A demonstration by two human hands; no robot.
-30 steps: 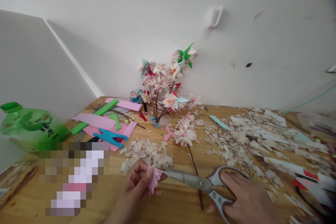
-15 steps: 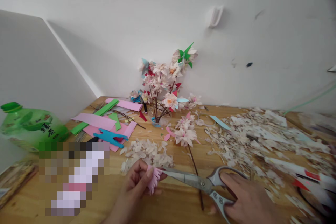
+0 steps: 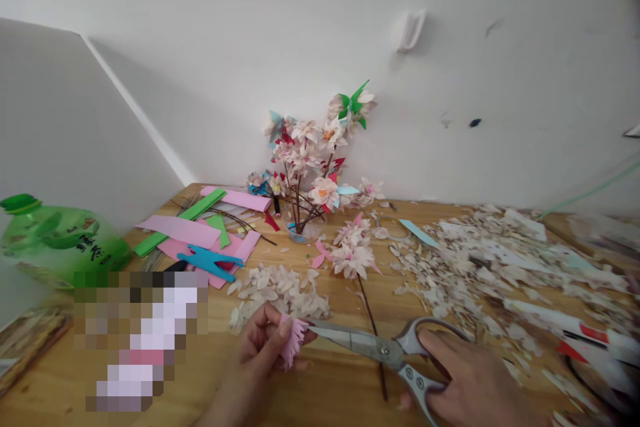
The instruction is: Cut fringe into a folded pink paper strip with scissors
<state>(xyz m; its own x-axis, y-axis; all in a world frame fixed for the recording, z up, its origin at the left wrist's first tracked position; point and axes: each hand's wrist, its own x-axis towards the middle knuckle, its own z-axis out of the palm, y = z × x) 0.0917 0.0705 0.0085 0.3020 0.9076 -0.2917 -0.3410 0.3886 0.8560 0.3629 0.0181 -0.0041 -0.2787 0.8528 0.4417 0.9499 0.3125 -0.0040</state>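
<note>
Near the front middle of the table, my left hand [image 3: 265, 347] pinches a small piece of pink fringed paper [image 3: 293, 341] between thumb and fingers. My right hand [image 3: 463, 373] grips the handles of metal scissors [image 3: 385, 349], which point left. The blade tips reach the right edge of the pink fringe, by my left fingertips; the blades look nearly closed. A paper flower [image 3: 353, 259] with white and pink petals lies just behind, its brown stem passing under the scissors. Loose pale petals [image 3: 285, 293] are heaped behind my left hand.
Paper flowers [image 3: 306, 153] stand in a clear holder by the wall. Pink, green and blue paper strips [image 3: 210, 260] lie to the left, beside a green bottle [image 3: 65, 240]. Pale scraps [image 3: 465, 267] and a white tube [image 3: 550, 317] lie on the right.
</note>
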